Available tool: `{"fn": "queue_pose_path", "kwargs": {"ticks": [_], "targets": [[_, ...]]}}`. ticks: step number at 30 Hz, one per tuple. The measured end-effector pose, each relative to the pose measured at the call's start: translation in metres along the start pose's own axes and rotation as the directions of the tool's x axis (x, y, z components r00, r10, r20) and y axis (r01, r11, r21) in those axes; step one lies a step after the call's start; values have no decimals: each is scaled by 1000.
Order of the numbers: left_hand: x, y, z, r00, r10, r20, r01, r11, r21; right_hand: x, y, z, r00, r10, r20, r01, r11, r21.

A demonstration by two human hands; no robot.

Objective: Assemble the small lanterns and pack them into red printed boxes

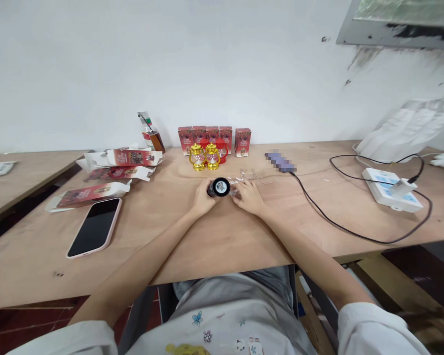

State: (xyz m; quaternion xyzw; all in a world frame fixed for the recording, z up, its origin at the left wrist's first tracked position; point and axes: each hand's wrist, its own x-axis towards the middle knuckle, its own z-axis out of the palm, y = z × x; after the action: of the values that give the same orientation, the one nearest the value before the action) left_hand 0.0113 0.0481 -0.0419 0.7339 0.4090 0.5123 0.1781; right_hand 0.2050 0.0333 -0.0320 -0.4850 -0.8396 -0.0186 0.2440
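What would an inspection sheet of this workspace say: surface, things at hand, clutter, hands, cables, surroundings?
Surface: wooden table, dark specks at front left.
Things at hand: labelled black cylinder; two gold lanterns in front of red lanterns; five red boxes by the wall.
Clutter: opened cartons and a phone at left; small scraps beyond the right hand.
Hands: left hand grips the cylinder; right hand is close beside it, its hold unclear.
Cables: black cable runs from a purple device and loops around the power strip.
Surroundings: white wall, marked at upper right; white bag at right.
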Motion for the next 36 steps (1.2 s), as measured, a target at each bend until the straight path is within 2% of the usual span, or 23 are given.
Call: {"fn": "queue_pose_path", "kwargs": {"ticks": [5, 7, 12, 17, 20, 24, 27, 30, 33, 36], "targets": [[0, -1, 0, 1000, -9, 3, 9, 1000, -4, 0, 4, 1, 990, -79, -117, 97, 982, 161], [0, -1, 0, 1000, -9, 3, 9, 1000, -5, 0, 4, 2, 981, -67, -185, 113, 961, 251], [0, 1, 0, 1000, -13, 9, 13, 1000, -7, 0, 1, 1, 944, 116, -307, 41, 886, 462], [1, 2, 0, 1000, 1, 9, -1, 1000, 8, 2, -2, 3, 911, 271, -311, -6, 764, 646], [0, 2, -1, 1000, -2, 11, 2, 1000, 24, 2, -4, 5, 886, 325, -330, 11, 698, 716], [-1, 5, -1, 999, 7, 35, -9, 999, 40, -2, -14, -1, 860, 340, -380, 91, 630, 771], [-2, 9, -2, 996, 49, 69, -50, 999, 21, -8, -25, -10, 821, 307, -482, 175, 668, 723], [-2, 13, -3, 994, 70, 87, -71, 998, 2, -13, -35, -16, 769, 223, -599, 223, 784, 579], [-3, 14, -3, 992, 77, 96, -79, 997, 21, -15, -38, -18, 728, 37, -684, 288, 890, 354], [-4, 13, -4, 985, 110, 133, -122, 989, 85, -16, -33, -17, 742, -187, -644, 380, 909, 174]]}}
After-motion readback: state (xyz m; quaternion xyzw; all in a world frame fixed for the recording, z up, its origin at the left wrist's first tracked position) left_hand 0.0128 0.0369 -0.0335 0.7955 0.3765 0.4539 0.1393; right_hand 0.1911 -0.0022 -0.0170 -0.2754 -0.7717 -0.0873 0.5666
